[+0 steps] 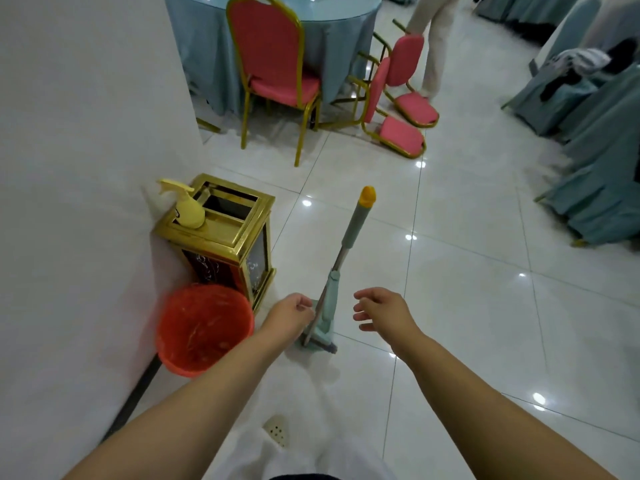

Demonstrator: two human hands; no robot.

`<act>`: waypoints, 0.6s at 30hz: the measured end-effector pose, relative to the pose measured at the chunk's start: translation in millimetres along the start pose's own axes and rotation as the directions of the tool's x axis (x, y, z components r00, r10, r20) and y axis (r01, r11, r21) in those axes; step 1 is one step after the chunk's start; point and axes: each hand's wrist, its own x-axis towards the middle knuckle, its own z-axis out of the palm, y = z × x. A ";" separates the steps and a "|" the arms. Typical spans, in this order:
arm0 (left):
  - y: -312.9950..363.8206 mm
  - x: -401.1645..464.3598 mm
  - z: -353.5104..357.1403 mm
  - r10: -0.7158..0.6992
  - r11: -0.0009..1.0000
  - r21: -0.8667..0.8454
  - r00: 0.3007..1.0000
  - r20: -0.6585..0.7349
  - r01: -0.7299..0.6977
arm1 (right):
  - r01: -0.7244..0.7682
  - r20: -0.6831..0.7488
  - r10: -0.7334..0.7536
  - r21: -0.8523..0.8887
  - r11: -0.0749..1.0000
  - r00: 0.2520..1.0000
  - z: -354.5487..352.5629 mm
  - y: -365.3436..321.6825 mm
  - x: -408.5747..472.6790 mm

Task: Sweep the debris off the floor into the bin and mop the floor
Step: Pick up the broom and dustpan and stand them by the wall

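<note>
Head view: mop (332,296) between both hands, bin (204,329) against wall (86,202).

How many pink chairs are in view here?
3. One upright chair stands at the round table; two tipped chairs lie on the floor to its right. Others may be hidden behind the table.

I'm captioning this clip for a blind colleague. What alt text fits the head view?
A person's left hand grips the metal shaft of a teal sponge mop standing on the glossy white tiled floor, while the right hand hovers open beside it. To the left, by the wall, sit a round red plastic bin and a gold-framed waste box with a yellow spray bottle on top.
</note>
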 end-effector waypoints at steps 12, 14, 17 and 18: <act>31.3 57.6 36.0 -0.192 0.980 -0.055 0.981 0.013 0.192 | 0.181 0.133 -0.156 -0.202 0.963 0.979 -2.5 -36.8 113.0; 31.2 62.3 44.1 -0.224 0.966 -0.129 0.975 0.003 0.222 | 0.216 0.193 -0.174 -0.223 0.951 0.966 -2.3 -39.7 125.7; 30.6 65.5 52.6 -0.252 0.949 -0.203 0.967 -0.025 0.242 | 0.262 0.253 -0.203 -0.223 0.939 0.946 -2.4 -38.6 137.5; 29.1 66.2 55.7 -0.263 0.945 -0.211 0.964 -0.043 0.249 | 0.277 0.265 -0.216 -0.221 0.935 0.940 -3.2 -37.6 140.5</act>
